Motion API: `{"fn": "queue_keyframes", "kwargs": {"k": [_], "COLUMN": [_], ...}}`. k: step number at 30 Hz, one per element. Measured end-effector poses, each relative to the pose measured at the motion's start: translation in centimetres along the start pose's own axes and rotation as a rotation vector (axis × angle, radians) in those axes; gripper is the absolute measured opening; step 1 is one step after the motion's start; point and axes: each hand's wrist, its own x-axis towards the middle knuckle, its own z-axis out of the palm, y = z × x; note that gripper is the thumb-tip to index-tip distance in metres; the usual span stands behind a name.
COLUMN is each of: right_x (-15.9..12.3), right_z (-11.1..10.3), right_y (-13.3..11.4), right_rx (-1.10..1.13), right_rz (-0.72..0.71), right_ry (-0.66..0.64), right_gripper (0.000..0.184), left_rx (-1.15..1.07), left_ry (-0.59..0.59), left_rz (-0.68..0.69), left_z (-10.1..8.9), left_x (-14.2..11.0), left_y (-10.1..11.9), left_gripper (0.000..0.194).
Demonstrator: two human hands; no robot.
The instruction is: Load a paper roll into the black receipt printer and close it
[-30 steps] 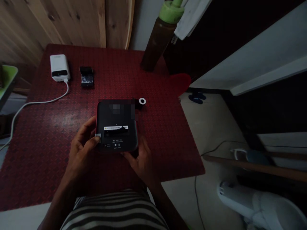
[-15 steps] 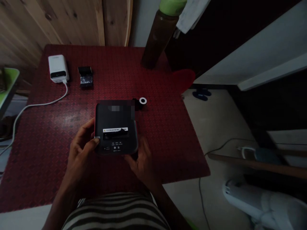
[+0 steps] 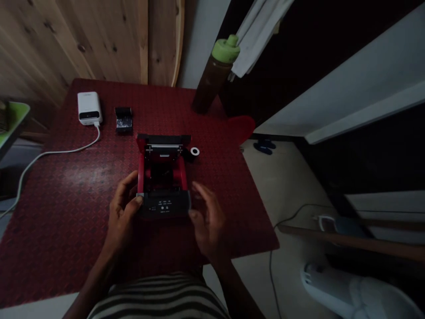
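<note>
A small black-and-red label printer (image 3: pixel 164 204) sits on the red patterned table in front of me, its lid (image 3: pixel 164 141) raised and its red inner bay exposed. My left hand (image 3: pixel 124 206) grips the printer's left side, with the thumb on the small grey tab at the front corner. By the right front corner is my right hand (image 3: pixel 209 217), fingers apart and holding nothing; the thumb is at the printer's edge, and I cannot tell whether it touches. Just behind the printer's right side lies a small roll (image 3: pixel 195 151) with a white ring-shaped end.
A white power bank (image 3: pixel 89 108) with a white cable (image 3: pixel 59 151) and a black ribbon roll (image 3: pixel 124 120) lie at the table's back left. A brown bottle (image 3: pixel 209 79) with a green cap stands at the back. A red rounded object (image 3: pixel 241 128) is at the right edge.
The printer's lid has swung up from closed, baring the red inside. My right hand has come away from the front underside to the right, its fingers spreading. The left hand keeps its hold.
</note>
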Motion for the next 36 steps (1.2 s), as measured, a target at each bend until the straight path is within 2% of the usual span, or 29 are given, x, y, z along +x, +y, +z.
{"fn": "queue_keyframes", "kwargs": {"k": [2,4,7,11,15,17,19,21,23,26,29,33,36], "right_x": [2.9,6.0,9.4,9.9,9.7,10.4,11.5,12.7,13.6,14.2,14.0,12.8,11.8], "right_z": [-0.6,-0.4,1.0,1.8,1.1,1.3,2.2,3.5,4.8,5.7,5.3,3.3,0.5], "right_y": [-0.8,-1.6,-2.7,-3.6,-3.6,-3.5,-3.6,-4.0,-4.5,-4.9,-4.9,-5.2,-5.4], "right_rx": [-0.034,-0.071,-0.173,-0.166,-0.136,-0.258,-0.450,-0.640,-0.747,-0.750,-0.749,-0.732,-0.552], "right_rz": [-0.082,-0.207,-0.252,-0.178,-0.143,-0.183,-0.226,-0.249,-0.265,-0.298,-0.291,-0.260,-0.250], "right_ry": [-0.001,-0.106,-0.245,-0.307,-0.339,-0.434,-0.582,-0.706,-0.761,-0.774,-0.764,-0.664,-0.510], "right_gripper": [0.038,0.039,0.038,0.024,0.030,0.022,0.012,0.017,0.018,0.022,0.017,0.012,0.013], "left_rx": [-0.001,-0.008,-0.030,-0.035,-0.023,-0.023,-0.027,-0.028,-0.037,-0.044,-0.021,0.003,0.013], "left_ry": [-0.022,-0.041,-0.059,-0.064,-0.053,-0.051,-0.056,-0.059,-0.062,-0.062,-0.052,-0.043,-0.044], "left_rz": [0.021,0.009,0.001,-0.015,-0.028,-0.021,-0.013,-0.003,0.001,0.008,0.008,-0.004,0.014], "left_z": [0.0,0.0,-0.1,-0.2,-0.2,-0.1,0.0,0.0,0.1,0.1,0.0,0.0,-0.1], "left_x": [0.0,-0.1,-0.3,-0.4,-0.3,-0.3,-0.3,-0.3,-0.3,-0.3,-0.2,-0.2,-0.2], "left_y": [-0.1,0.0,0.1,0.2,0.6,0.7,0.6,0.5,0.5,0.6,0.7,0.6,0.4], "left_gripper": [0.058,0.060,0.060,0.061,0.060,0.059,0.058,0.057,0.056,0.055,0.055,0.055,0.056]}}
